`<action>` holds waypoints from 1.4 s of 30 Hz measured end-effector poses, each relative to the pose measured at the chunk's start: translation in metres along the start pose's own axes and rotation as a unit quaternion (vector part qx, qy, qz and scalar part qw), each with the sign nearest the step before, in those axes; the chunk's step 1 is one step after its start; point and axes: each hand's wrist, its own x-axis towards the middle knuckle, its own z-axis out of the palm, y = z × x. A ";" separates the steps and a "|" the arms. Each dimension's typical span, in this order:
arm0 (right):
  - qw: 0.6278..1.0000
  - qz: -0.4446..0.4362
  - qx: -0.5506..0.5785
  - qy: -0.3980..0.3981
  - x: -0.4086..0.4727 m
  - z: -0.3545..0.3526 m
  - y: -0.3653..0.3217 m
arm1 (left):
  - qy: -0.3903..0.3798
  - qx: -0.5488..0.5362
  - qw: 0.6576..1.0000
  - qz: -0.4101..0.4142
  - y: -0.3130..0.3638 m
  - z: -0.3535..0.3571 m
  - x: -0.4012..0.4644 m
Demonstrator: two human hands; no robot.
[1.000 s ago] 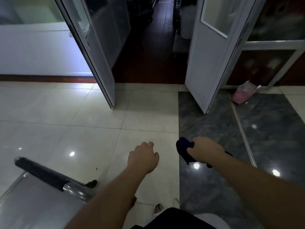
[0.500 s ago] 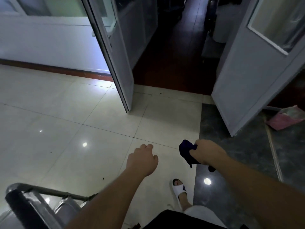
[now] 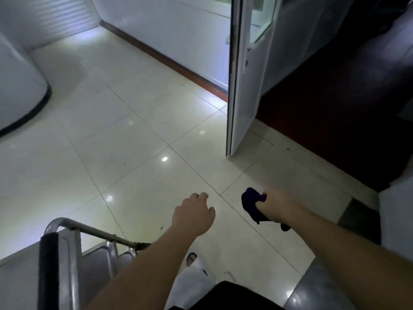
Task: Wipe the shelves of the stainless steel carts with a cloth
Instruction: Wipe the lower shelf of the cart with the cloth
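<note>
Right hand (image 3: 276, 206) was held out over the tiled floor (image 3: 134, 139), fingers curled round a dark blue cloth (image 3: 252, 203); the bunched cloth stuck out to the left of the fist and a bit of it hung below the wrist. Left hand (image 3: 193, 217) was just beside it, to its left, apart from the cloth, holding nothing, fingers loosely bent (palm side not visible). Stainless steel cart (image 3: 67, 253) sat below and to the left of the left hand, at the lower left edge of view: tubular rail, a black-padded handle (image 3: 48, 271), shelf surface partly visible. Neither hand touched the cart. An open white door (image 3: 243, 86) stood well beyond the right hand, with dark red flooring (image 3: 335, 121) behind it. A sandalled foot (image 3: 192, 258) showed under the left forearm. Lighting dim, picture somewhat blurred.
</note>
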 end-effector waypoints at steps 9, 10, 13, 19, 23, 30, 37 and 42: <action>0.997 -0.048 -0.064 0.003 0.148 -0.048 -0.150 | 0.012 0.001 0.999 -0.044 -0.096 -0.082 0.130; 0.996 -0.049 -0.070 0.007 0.161 -0.051 -0.169 | 0.010 0.005 0.999 -0.045 -0.110 -0.092 0.143; 0.993 -0.071 -0.088 0.016 0.192 -0.062 -0.229 | 0.013 0.003 0.998 -0.064 -0.149 -0.124 0.181; 0.981 -0.146 -0.128 -0.003 0.254 -0.093 -0.328 | 0.025 -0.031 0.992 -0.119 -0.205 -0.170 0.236; 0.965 -0.203 -0.160 -0.035 0.322 -0.112 -0.404 | 0.045 -0.069 0.979 -0.189 -0.245 -0.198 0.288; 0.914 -0.320 -0.236 -0.082 0.416 -0.152 -0.538 | 0.084 -0.161 0.922 -0.342 -0.289 -0.248 0.351; 0.844 -0.415 -0.317 -0.122 0.450 -0.144 -0.662 | 0.116 -0.238 0.848 -0.459 -0.335 -0.272 0.360; 0.798 -0.470 -0.350 -0.141 0.448 -0.108 -0.761 | 0.131 -0.262 0.809 -0.509 -0.400 -0.281 0.355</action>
